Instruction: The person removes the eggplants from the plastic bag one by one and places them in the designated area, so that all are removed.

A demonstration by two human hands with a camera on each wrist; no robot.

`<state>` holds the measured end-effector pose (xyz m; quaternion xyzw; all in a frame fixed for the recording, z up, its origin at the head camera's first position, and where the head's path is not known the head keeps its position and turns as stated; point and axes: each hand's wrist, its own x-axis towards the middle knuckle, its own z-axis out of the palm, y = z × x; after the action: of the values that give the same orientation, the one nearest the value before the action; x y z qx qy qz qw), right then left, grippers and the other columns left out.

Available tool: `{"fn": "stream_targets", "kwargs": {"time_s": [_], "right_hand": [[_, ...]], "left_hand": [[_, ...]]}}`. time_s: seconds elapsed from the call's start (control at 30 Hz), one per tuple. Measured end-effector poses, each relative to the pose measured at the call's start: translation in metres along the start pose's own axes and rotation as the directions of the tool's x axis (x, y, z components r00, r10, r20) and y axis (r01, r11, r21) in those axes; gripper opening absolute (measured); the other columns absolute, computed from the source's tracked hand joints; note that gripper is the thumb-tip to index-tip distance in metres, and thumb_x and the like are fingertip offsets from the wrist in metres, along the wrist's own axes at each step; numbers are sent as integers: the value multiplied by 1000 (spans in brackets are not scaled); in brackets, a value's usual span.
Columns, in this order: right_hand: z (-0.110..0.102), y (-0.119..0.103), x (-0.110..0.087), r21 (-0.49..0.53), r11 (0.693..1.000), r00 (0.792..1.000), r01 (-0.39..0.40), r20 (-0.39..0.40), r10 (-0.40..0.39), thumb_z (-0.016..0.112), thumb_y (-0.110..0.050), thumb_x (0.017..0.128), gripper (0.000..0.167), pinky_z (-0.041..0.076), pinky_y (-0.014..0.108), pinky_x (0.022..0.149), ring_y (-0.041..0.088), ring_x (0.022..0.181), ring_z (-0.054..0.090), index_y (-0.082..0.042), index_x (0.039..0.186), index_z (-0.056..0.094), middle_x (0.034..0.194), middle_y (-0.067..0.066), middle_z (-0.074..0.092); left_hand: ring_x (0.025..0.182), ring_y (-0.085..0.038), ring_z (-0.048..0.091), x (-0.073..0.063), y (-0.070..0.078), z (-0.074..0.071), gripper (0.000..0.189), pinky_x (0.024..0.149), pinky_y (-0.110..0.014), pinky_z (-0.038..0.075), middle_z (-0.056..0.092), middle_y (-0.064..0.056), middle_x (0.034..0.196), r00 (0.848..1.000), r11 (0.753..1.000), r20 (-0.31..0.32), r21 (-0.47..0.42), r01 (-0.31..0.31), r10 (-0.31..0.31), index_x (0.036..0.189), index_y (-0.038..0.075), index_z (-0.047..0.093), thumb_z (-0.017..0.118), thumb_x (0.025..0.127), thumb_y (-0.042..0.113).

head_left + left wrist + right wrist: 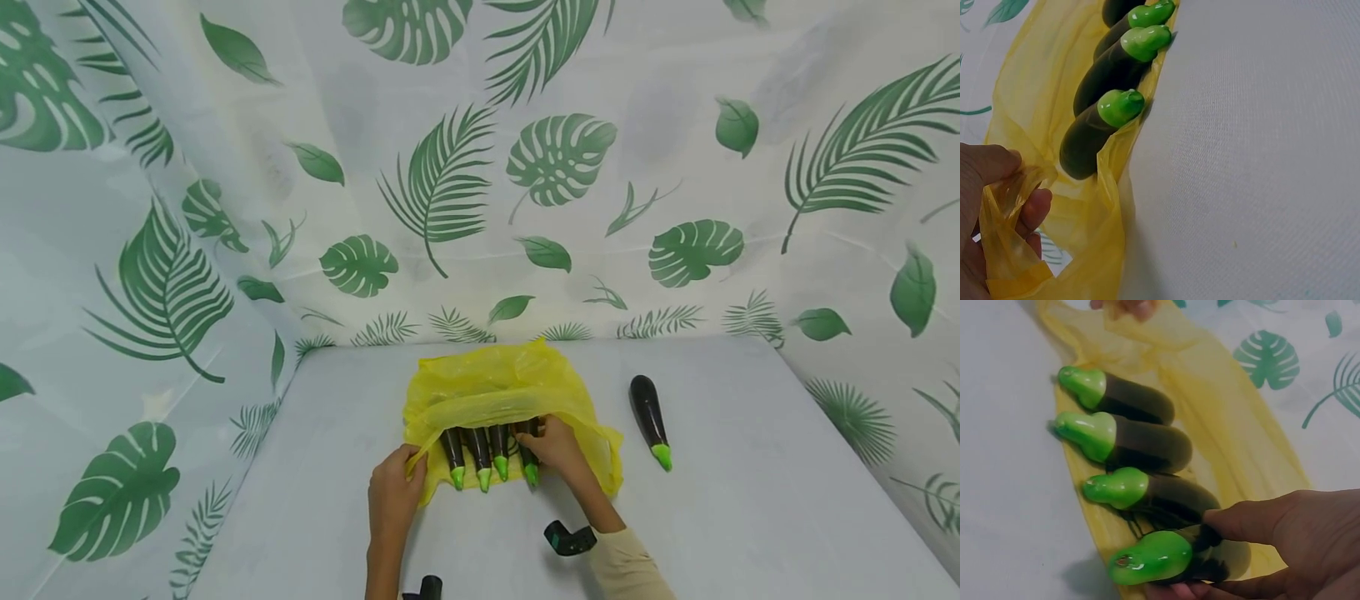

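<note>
A yellow plastic bag (480,375) lies on the table with its mouth toward me. Several dark eggplants with bright green stem ends sit side by side in its opening, among them a left one (453,454). My left hand (395,492) pinches the bag's left edge between thumb and fingers; the gathered film shows in the left wrist view. With my right hand (557,446) I grip the rightmost eggplant (1154,557), thumb on top and fingers beneath. Its green end points toward me. The bag's upper layer covers the far ends of the eggplants in the head view.
Apart from the bag, a single eggplant (649,417) lies on the white table (750,500) to the right. Behind stands a white backdrop (645,108) printed with green leaves, which also runs along both sides.
</note>
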<state>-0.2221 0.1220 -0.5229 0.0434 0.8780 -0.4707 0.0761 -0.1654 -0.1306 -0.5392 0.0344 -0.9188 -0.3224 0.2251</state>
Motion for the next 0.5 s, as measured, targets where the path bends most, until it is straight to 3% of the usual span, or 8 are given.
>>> {"fn": "stream_targets", "kwargs": {"time_s": [0.13, 0.3, 0.5], "right_hand": [[-5, -1, -6, 23, 999, 998, -30, 53, 29, 70, -19, 87, 56, 56, 36, 57, 21, 68, 61, 14, 127, 49, 100, 23, 62], [-11, -2, -20, 3, 999, 993, -48, 107, 48, 71, -18, 87, 58, 57, 36, 56, 20, 61, 60, 14, 128, 46, 87, 15, 59], [-18, -2, -39, -15, 998, 983, -66, 173, 67, 73, -15, 85, 56, 57, 37, 56, 21, 69, 62, 10, 128, 47, 93, 15, 58]], "left_hand": [[71, -11, 62, 0, -1, 1, 8, 65, -30, 52, 72, -1, 82, 1000, 1000, -7, 0, 1, -1, 91, 9, 72, 73, 85, 14], [71, -11, 62, 0, -2, 3, 8, 64, -29, 51, 72, -1, 82, 1000, 1000, -2, 5, -5, 5, 91, 9, 72, 73, 85, 14], [71, -12, 63, -1, -3, 3, 8, 63, -30, 52, 72, -1, 82, 1000, 1000, -20, 7, -13, 13, 91, 9, 72, 74, 84, 13]]}}
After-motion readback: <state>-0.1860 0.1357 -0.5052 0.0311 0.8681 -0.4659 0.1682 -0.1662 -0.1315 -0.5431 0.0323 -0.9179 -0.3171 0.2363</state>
